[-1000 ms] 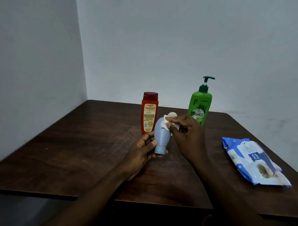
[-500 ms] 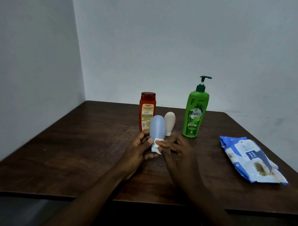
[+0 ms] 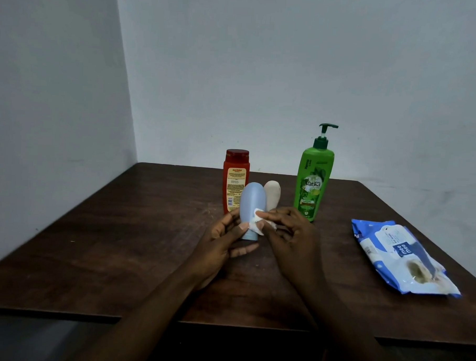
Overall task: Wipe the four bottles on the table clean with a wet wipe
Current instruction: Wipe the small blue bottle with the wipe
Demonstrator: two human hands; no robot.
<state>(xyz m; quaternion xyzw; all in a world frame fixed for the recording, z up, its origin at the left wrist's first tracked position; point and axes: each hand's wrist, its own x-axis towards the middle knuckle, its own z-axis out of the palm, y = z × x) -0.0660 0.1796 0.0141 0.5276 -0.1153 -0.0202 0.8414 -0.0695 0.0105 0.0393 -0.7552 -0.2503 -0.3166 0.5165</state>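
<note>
My left hand (image 3: 223, 241) grips a pale blue bottle (image 3: 252, 201) by its lower end, cap down, above the middle of the dark wooden table (image 3: 119, 243). My right hand (image 3: 291, 237) presses a small white wet wipe (image 3: 257, 222) against the bottle's lower right side. Behind stand a red bottle (image 3: 235, 177), a small white bottle (image 3: 273, 194) partly hidden by the blue one, and a tall green pump bottle (image 3: 313, 181).
A blue and white pack of wet wipes (image 3: 402, 255) lies flat on the table's right side. Pale walls close in behind the table and on the left. The near table edge runs under my forearms.
My right hand slid the wipe from the blue bottle's top down to its lower part and has held there. The bottle went from tilted to nearly upright.
</note>
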